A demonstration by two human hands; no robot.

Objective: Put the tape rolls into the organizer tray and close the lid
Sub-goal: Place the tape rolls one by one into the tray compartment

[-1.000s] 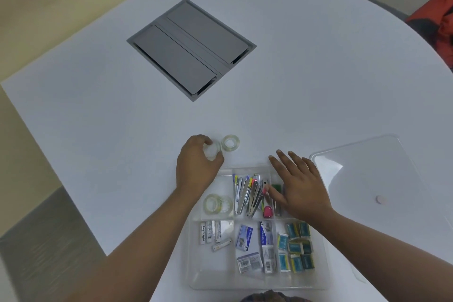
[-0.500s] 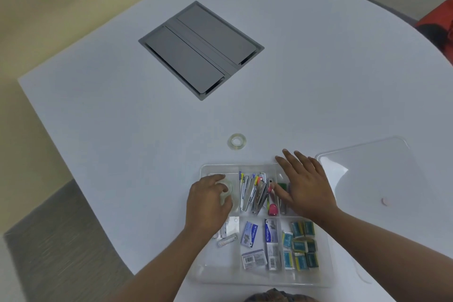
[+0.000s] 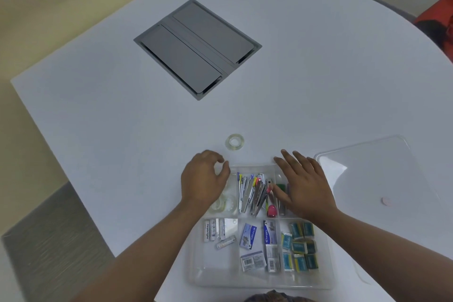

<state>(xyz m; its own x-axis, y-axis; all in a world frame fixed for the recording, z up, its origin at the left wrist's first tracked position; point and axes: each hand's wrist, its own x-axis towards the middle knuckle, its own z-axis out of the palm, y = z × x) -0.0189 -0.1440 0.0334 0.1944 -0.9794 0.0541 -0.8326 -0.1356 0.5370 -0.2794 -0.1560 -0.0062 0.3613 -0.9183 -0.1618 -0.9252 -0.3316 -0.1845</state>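
Observation:
One clear tape roll (image 3: pixel 234 141) lies flat on the white table just beyond the clear organizer tray (image 3: pixel 215 267). More clear tape rolls (image 3: pixel 224 202) rest in the tray's far left compartment, partly under my left hand (image 3: pixel 204 178). That hand hovers over the tray's far left corner, fingers curled and apart, holding nothing. My right hand (image 3: pixel 302 185) lies flat with spread fingers on the tray's far right part. The clear lid (image 3: pixel 375 174) lies on the table to the right of the tray.
A grey cable hatch (image 3: pixel 197 48) is set into the table further back. The tray also holds pens, batteries, staple boxes and small blue packets. The table's left edge runs diagonally; black cables lie on the floor at top left. An orange object sits at the far right.
My left hand carried a tape roll from the table into the tray's far left compartment, let it go, and has lifted back toward the tray's far edge. My right hand stayed put.

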